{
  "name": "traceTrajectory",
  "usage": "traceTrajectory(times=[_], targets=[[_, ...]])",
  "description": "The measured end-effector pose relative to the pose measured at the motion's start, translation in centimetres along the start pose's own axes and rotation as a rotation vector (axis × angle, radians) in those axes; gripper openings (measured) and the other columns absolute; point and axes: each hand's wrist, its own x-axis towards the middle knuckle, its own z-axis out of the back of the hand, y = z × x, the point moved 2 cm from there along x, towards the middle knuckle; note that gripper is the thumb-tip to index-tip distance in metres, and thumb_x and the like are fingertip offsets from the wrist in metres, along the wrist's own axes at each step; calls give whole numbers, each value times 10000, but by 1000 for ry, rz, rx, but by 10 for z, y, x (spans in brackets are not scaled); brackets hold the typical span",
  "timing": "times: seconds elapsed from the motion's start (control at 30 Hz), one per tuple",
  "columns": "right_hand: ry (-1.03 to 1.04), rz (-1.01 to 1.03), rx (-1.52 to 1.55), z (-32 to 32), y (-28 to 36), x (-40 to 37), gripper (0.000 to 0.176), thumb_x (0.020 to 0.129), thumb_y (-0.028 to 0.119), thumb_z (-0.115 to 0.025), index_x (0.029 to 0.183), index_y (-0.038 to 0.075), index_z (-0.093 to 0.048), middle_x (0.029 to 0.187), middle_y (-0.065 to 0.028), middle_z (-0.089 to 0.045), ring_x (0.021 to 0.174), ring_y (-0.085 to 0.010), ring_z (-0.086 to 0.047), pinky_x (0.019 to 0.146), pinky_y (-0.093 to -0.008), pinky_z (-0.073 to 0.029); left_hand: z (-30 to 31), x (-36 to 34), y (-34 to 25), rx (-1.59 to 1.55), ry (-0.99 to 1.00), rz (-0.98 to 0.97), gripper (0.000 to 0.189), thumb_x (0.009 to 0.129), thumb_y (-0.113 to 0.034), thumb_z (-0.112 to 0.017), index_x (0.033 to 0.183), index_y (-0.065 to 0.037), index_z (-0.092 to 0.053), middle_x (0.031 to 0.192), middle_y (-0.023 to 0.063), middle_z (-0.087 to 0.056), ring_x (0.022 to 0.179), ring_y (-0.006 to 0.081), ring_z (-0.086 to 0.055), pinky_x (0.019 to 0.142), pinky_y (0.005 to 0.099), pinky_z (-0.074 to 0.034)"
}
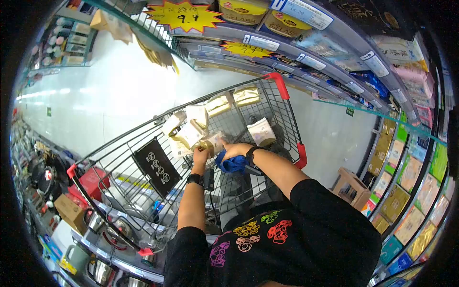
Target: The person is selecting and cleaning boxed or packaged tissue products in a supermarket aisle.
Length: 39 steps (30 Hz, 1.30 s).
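Note:
Over the inside of a wire shopping cart (217,93), both hands work at a small gold-and-white packet (215,139). My left hand (201,154) has its fingers closed on the packet's near gold end. From the other side, my right hand (235,149) grips it with the thumb and fingers. A bunched blue cloth (231,163) hangs just below my right hand. Left of the packet lie several white-and-gold packs (190,134), heaped together. Two gold packs (246,95) rest toward the far side of the cart, and a white pack (261,131) stands to the right.
A black sign panel (157,167) is fixed to the cart's left part. Shelving (325,52) with price tags and yellow price stars (184,16) runs along the top right. Pots and kettles (117,232) stand lower left. A stool (351,186) is on the floor at right, by shelves of boxed goods (411,179).

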Motion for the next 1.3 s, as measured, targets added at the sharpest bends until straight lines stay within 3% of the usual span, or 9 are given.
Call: traceTrajectory(times=[0.23, 0.37, 0.43, 0.5, 0.73, 0.83, 1.03, 1.1, 1.3], targets=[[-43, 26, -28, -3, -1, 5, 1215, 670, 386, -728, 1387, 33, 187, 1276, -314, -432, 1123, -385, -496, 908, -390, -424, -12, 4, 2, -90, 105, 3, 502, 652, -227, -780, 1008, 46, -555, 906, 125, -630, 794, 198, -606, 687, 300, -491], [-51, 147, -151, 11, 25, -26, 1148, 611, 412, -761, 1417, -4, -58, 1238, -301, -475, 1087, -368, -527, 885, -376, -442, -24, -19, 6, 114, -268, -94, 428, 677, -249, -745, 973, 22, -594, 894, 126, -648, 747, 206, -623, 655, 306, -500], [-71, 210, -219, 20, 38, -36, 1032, 597, 394, -763, 1371, -9, -210, 1225, -282, -490, 1096, -368, -517, 895, -373, -433, -15, -70, -42, 5, -204, 33, 441, 699, -271, -739, 998, 24, -604, 907, 115, -659, 766, 178, -626, 676, 299, -496], [-88, 279, -294, 31, 49, -53, 928, 584, 375, -765, 1325, -14, -362, 1212, -264, -505, 1105, -367, -507, 906, -369, -424, -16, -61, -21, -107, -180, 7, 436, 703, -266, -737, 997, 27, -605, 898, 113, -656, 758, 178, -623, 672, 294, -492], [-475, 637, -299, 48, 104, -226, 710, 665, 310, -737, 1264, 60, -448, 1060, -197, -590, 1000, -341, -558, 874, -383, -438, 16, -138, -46, -447, -369, -420, 298, 724, -192, -751, 898, -7, -594, 832, 65, -628, 729, 127, -571, 642, 260, -471], [-430, 663, -98, 51, 99, -309, 674, 712, 287, -728, 1284, 86, -434, 1078, -169, -613, 1017, -275, -584, 890, -345, -435, 26, -237, -95, -637, -356, -515, 305, 797, -70, -660, 1071, -16, -538, 937, 46, -594, 788, 110, -553, 675, 244, -449], [-235, 747, 258, 36, 45, -384, 794, 738, 255, -746, 1367, 68, -299, 1253, -174, -517, 1210, -240, -441, 1005, -366, -339, -8, -375, -152, -1148, 103, -743, 476, 836, -93, -538, 1282, -21, -387, 1190, 94, -529, 1092, 226, -529, 938, 358, -425], [-198, 890, 297, 28, 66, -436, 864, 741, 248, -747, 1400, 62, -220, 1303, -176, -454, 1269, -243, -369, 1050, -365, -268, -22, -401, -166, -1020, 287, -756, 495, 808, -92, -550, 1272, -8, -402, 1177, 92, -536, 1085, 221, -529, 953, 355, -413], [-392, 986, 274, 7, 66, -500, 775, 726, 213, -745, 1347, 24, -322, 1285, -140, -467, 1202, -232, -437, 1030, -360, -303, -45, -471, -220, -410, 407, -959, 572, 767, -165, -638, 1269, 0, -418, 1107, 41, -550, 1024, 127, -512, 891, 276, -407]])
